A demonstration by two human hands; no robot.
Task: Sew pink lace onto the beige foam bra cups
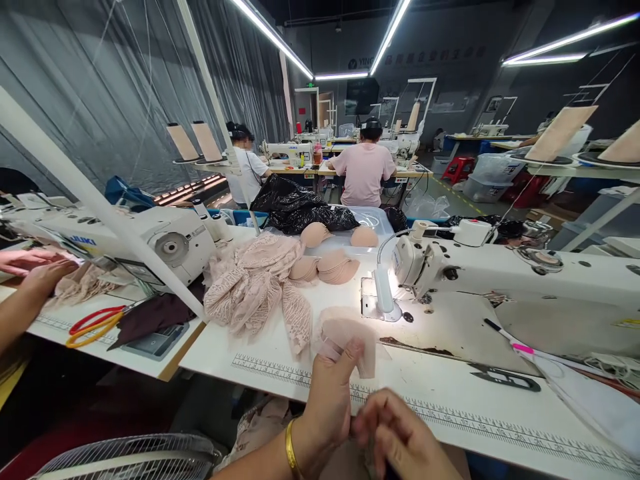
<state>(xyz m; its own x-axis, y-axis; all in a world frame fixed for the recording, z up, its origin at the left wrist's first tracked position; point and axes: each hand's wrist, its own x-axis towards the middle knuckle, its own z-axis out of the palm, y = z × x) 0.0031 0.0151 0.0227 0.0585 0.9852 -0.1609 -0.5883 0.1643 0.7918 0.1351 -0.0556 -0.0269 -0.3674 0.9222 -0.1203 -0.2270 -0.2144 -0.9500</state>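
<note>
Sheer beige fabric is being pinched under the thumb of our left grip, over the tabletop. Our right grip is showing half-curled nearby, blurred; we are failing to tell whether it is pinching anything. We are judging the piece light, soft and easily snagged, so we are favouring a flat hold near its border. Beyond, lace is lying heaped beside beige cups, with a sewing machine standing to the right.

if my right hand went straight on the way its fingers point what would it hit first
Probably your left hand, which grips the sheer beige fabric. The right hand is blurred and depth is unclear, so it might pass just under instead.
</note>
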